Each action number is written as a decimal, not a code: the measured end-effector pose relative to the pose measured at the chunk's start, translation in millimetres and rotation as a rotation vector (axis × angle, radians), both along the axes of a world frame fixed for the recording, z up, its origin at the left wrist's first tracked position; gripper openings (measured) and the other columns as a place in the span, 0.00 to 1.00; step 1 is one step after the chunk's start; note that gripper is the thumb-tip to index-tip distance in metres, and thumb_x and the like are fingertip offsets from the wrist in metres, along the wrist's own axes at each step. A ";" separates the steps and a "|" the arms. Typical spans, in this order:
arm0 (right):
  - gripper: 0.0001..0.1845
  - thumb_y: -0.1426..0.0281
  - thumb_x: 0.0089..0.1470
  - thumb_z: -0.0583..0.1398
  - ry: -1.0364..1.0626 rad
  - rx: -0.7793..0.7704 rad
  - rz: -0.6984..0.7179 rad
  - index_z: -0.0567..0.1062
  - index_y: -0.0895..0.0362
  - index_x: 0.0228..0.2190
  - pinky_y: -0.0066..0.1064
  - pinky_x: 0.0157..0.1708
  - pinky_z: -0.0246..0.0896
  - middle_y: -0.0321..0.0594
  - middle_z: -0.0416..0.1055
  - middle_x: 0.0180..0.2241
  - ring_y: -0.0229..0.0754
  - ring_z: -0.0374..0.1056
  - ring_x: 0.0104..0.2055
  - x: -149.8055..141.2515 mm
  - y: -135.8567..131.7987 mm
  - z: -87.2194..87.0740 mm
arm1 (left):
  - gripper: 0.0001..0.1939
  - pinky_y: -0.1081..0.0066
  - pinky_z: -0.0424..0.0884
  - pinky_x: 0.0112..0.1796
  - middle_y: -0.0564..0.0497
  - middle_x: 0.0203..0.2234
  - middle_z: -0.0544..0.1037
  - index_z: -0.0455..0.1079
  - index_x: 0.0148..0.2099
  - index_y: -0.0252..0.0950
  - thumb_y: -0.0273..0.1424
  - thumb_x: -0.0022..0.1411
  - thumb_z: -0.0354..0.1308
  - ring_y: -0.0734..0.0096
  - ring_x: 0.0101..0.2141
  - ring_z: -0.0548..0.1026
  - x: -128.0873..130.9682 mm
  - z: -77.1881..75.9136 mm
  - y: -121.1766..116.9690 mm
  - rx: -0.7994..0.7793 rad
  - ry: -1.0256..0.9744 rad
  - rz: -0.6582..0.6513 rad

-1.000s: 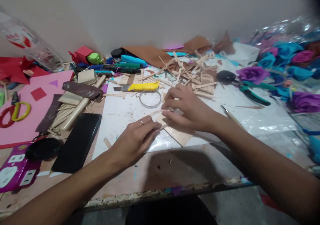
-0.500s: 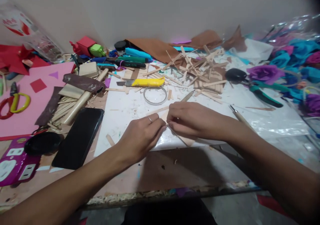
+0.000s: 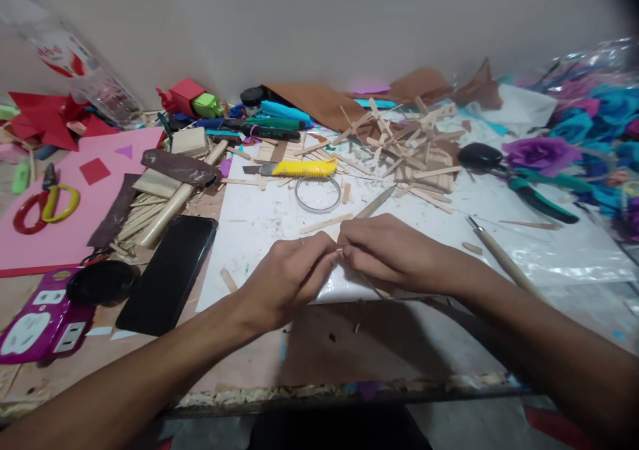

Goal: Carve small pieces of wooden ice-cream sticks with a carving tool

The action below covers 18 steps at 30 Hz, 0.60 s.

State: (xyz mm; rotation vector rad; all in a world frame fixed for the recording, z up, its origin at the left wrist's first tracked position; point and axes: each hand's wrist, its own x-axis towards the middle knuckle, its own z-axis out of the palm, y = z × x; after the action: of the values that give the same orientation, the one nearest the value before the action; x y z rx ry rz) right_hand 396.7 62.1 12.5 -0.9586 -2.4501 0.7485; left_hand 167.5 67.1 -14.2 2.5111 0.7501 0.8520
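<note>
My left hand and my right hand meet over the near edge of a white sheet. Both are closed, fingertips pinched together around a small pale sliver that looks like wood; most of it is hidden by the fingers. A thin flat piece partly shows beneath my right hand. Just beyond the knuckles lie a wooden craft stick and a pale pointed tool. Farther back are a grey ring and a yellow box cutter with its blade out.
A heap of craft sticks covers the sheet's back. On the left lie a black phone, a purple power strip and red-yellow scissors. To the right are a wood-handled tool, green-handled pliers and paper flowers.
The view has shifted slightly, so the table's things appear farther right. My hands stay pinched together, with the fingertips drawn a little closer and the knuckles turned inward.
</note>
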 end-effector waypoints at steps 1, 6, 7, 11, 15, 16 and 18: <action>0.15 0.67 0.70 0.52 0.025 -0.004 0.002 0.63 0.56 0.29 0.30 0.31 0.48 0.34 0.63 0.26 0.37 0.55 0.27 -0.7 -0.1 -0.1 | 0.06 0.76 0.63 0.27 0.57 0.26 0.73 0.67 0.41 0.36 0.26 0.76 0.54 0.79 0.23 0.67 -0.8 0.3 -0.1 0.015 -0.001 -0.005; 0.15 0.69 0.69 0.53 0.104 -0.027 -0.004 0.63 0.55 0.28 0.29 0.31 0.49 0.32 0.61 0.24 0.36 0.55 0.26 -3.5 -0.5 -0.9 | 0.06 0.75 0.66 0.29 0.55 0.28 0.75 0.68 0.45 0.37 0.28 0.78 0.52 0.78 0.24 0.69 -4.3 -0.9 -0.1 0.067 0.004 -0.033; 0.15 0.69 0.69 0.54 0.113 -0.026 -0.011 0.63 0.55 0.27 0.29 0.31 0.49 0.32 0.60 0.24 0.35 0.55 0.26 -4.2 -0.7 -1.4 | 0.06 0.75 0.66 0.29 0.55 0.28 0.75 0.68 0.45 0.37 0.28 0.78 0.51 0.78 0.25 0.69 -4.7 -1.5 0.0 0.075 0.006 -0.036; 0.15 0.70 0.68 0.54 0.117 -0.025 -0.035 0.63 0.56 0.27 0.29 0.30 0.48 0.31 0.60 0.23 0.35 0.55 0.26 -6.9 -2.5 -2.7 | 0.08 0.75 0.67 0.30 0.54 0.29 0.76 0.68 0.45 0.36 0.29 0.79 0.50 0.77 0.26 0.70 -5.6 -2.2 0.1 0.103 0.017 -0.032; 0.14 0.70 0.68 0.54 0.127 -0.042 -0.059 0.66 0.57 0.27 0.28 0.30 0.50 0.33 0.64 0.24 0.35 0.58 0.27 -5.5 -2.0 -0.2 | 0.07 0.75 0.65 0.28 0.55 0.27 0.74 0.69 0.44 0.36 0.28 0.77 0.51 0.78 0.24 0.67 -5.8 0.6 0.4 0.038 -0.002 -0.026; 0.14 0.70 0.69 0.54 0.129 -0.047 -0.059 0.67 0.58 0.28 0.28 0.31 0.51 0.33 0.65 0.25 0.35 0.60 0.27 -4.1 -1.3 1.0 | 0.06 0.76 0.63 0.27 0.56 0.26 0.73 0.69 0.43 0.36 0.28 0.77 0.52 0.79 0.23 0.66 -5.5 1.2 0.4 -0.002 -0.016 -0.020; 0.14 0.69 0.70 0.55 0.109 -0.056 -0.045 0.69 0.58 0.29 0.28 0.31 0.52 0.33 0.66 0.25 0.35 0.61 0.28 -0.6 0.4 3.6 | 0.06 0.77 0.61 0.26 0.58 0.25 0.71 0.68 0.42 0.36 0.28 0.76 0.54 0.81 0.22 0.63 -4.7 1.4 0.3 -0.104 -0.044 0.002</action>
State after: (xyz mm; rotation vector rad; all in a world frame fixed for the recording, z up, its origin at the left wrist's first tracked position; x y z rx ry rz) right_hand 396.2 62.5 16.1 -0.9643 -2.3179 0.8356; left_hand 162.8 67.4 -12.8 2.3931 0.7630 0.8443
